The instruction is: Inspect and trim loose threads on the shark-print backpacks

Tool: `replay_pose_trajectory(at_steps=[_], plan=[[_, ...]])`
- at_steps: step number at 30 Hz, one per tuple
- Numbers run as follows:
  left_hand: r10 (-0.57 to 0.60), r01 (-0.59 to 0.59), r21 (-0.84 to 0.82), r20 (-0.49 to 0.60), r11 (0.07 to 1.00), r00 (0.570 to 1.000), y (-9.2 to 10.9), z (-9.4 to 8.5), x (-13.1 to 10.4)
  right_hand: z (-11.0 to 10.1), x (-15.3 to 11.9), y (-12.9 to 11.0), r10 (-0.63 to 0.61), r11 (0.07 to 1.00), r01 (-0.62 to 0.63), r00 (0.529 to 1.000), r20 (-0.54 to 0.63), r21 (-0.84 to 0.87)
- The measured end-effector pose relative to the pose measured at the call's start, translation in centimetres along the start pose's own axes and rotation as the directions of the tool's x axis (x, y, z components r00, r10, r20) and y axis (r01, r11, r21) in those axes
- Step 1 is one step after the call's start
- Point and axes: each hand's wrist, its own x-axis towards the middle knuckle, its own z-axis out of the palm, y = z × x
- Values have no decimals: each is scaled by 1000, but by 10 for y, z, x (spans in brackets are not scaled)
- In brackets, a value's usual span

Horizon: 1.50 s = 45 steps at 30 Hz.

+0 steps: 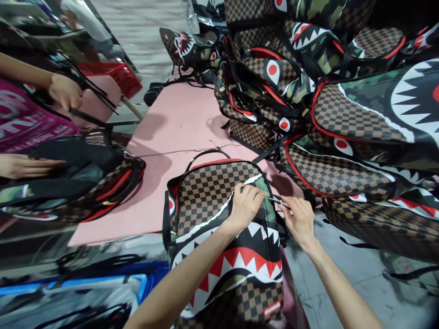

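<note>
A brown-and-black checkered backpack [219, 183] with a shark-mouth print and red piping lies in front of me at the table's near edge. My left hand [244, 205] rests on its upper right part, fingers bent and closed at the camouflage patch beside the dark zip. Whatever those fingertips pinch is too small to make out. In my right hand [298, 217] is a small pair of scissors [283, 202], its thin blades directed left at the same spot, close to my left fingertips. The backpack's carry handle [206, 154] stands up at its far end.
Similar backpacks [356, 114] are heaped along the right. A pink table [181, 109] stretches ahead, with a cord lying across it. At left, a co-worker's hands [65, 91] handle another backpack [113, 183]. A blue-rimmed bin [144, 283] stands lower left; a red basket [126, 80] is farther back.
</note>
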Motion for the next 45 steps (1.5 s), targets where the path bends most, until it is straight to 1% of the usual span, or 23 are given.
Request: replay_pose_trajectory(at_steps=[2,3,6,8,11,14,19,25,28,33,39,45], plan=[[23,-23,53,1,998,1000,2,1,1,1,5,0,-90,995,88,995,-44,-54],[12,-13,62,8,998,1000,4,2,1,1,8,-1,-123,990,118,990,-62,-78],[-93,92,22,55,996,994,8,4,0,3,13,-4,-181,978,168,978,-99,-125],[-168,172,-29,103,985,980,9,3,0,4,15,-5,-198,974,185,976,-94,-132],[-214,227,-69,162,971,963,9,2,0,5,18,-6,-220,968,208,973,-72,-140],[-230,247,-73,184,966,956,10,2,0,5,20,-7,-244,960,234,969,-46,-153],[-245,264,-79,188,961,951,11,2,0,0,25,-9,-271,947,264,963,-14,-184],[-242,263,-94,188,960,952,13,2,0,-5,30,-12,-341,909,339,939,33,-242],[-259,280,-86,197,956,946,14,1,1,-7,31,-11,-345,907,348,937,56,-239],[-279,302,-92,208,949,938,14,1,1,-10,31,-11,-304,925,307,951,47,-225],[-283,309,-92,220,947,933,13,0,1,-6,31,-11,-312,918,322,947,81,-232],[-275,304,-103,226,947,934,12,1,2,-5,40,-14,-316,919,333,942,110,-213]])
